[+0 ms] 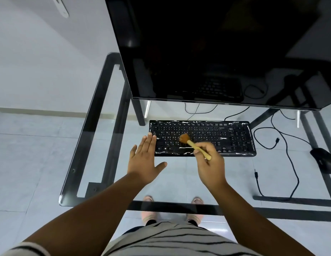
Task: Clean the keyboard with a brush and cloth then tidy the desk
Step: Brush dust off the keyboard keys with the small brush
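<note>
Risk 1: keyboard shift. The black full-size keyboard (202,138) lies on a clear glass desk top with a black frame (98,111), a smooth surface. A hard brush stroke could likely slide it toward the lower edge of the large black monitor (216,48) above it in the frame. The left hand (145,159) is flat, fingers straight and together, fingertips at the keyboard's left edge; it holds nothing. Whether it presses on the keyboard cannot be told.

Risk 2: brush slip. The right hand (210,161) pinches the pale wooden handle of the small brown-bristled brush (193,145) with curled fingers. The bristles meet the keys left of centre. A loose pinch could let the handle twist.

Risk 3: cable snag. Loose black cables (283,145) trail at centre right, near a black mouse (324,159).

Keyboard appearance: centre of the frame, glossy black, white legends, white streaks along its borders that may be glare or residue. No cloth is visible.
</note>
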The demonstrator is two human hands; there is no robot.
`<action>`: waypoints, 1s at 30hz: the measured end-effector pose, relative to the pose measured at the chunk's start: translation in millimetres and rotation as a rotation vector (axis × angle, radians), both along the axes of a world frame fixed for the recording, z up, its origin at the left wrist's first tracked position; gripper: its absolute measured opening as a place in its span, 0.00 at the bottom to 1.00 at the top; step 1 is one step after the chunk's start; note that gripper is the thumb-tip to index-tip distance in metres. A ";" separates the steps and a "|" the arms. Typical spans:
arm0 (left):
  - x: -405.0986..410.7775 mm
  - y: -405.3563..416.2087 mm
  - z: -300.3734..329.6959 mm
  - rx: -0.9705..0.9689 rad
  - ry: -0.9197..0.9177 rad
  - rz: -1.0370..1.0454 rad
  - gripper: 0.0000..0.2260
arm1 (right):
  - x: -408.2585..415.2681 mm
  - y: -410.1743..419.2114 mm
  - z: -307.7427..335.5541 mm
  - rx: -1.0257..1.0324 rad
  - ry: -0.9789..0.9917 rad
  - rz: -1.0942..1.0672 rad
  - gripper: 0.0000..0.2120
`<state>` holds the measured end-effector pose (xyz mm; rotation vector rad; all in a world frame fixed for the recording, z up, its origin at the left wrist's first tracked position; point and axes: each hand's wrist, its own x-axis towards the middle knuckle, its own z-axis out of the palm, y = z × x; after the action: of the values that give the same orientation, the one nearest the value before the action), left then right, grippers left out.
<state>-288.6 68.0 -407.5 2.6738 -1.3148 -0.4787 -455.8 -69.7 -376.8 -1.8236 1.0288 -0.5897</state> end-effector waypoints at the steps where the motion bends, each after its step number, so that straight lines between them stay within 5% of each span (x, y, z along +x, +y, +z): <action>1: -1.6 -1.8 0.1 0.006 -0.003 -0.007 0.42 | -2.7 -1.7 1.2 0.025 0.019 0.078 0.06; 4: -4.9 -7.2 1.8 0.011 -0.001 -0.014 0.41 | -10.2 -7.8 -1.9 -0.013 0.123 0.037 0.05; 7: -10.6 -15.0 3.4 0.016 -0.002 -0.032 0.40 | -16.6 -16.5 0.8 0.007 0.030 -0.144 0.05; 11: -18.7 -26.6 5.1 0.011 0.002 -0.051 0.39 | -24.0 -20.9 0.9 -0.004 0.101 0.018 0.06; 15: -27.6 -37.9 6.8 0.018 0.019 -0.059 0.39 | -33.7 -28.8 -0.4 0.004 0.085 -0.190 0.05; 19: -37.1 -47.6 7.1 0.013 0.037 -0.063 0.38 | -43.9 -34.7 0.7 0.010 0.083 -0.007 0.06; 24: -45.8 -57.7 7.9 0.033 0.043 -0.066 0.38 | -56.4 -42.5 0.7 0.016 0.067 -0.181 0.04; 30: -56.5 -67.7 7.1 0.030 0.039 -0.062 0.38 | -68.5 -46.9 2.6 0.023 0.126 -0.092 0.04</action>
<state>-345.1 0.2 -400.4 2.6404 -1.3938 -0.5587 -524.2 -116.7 -374.2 -1.8196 1.2038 -0.5213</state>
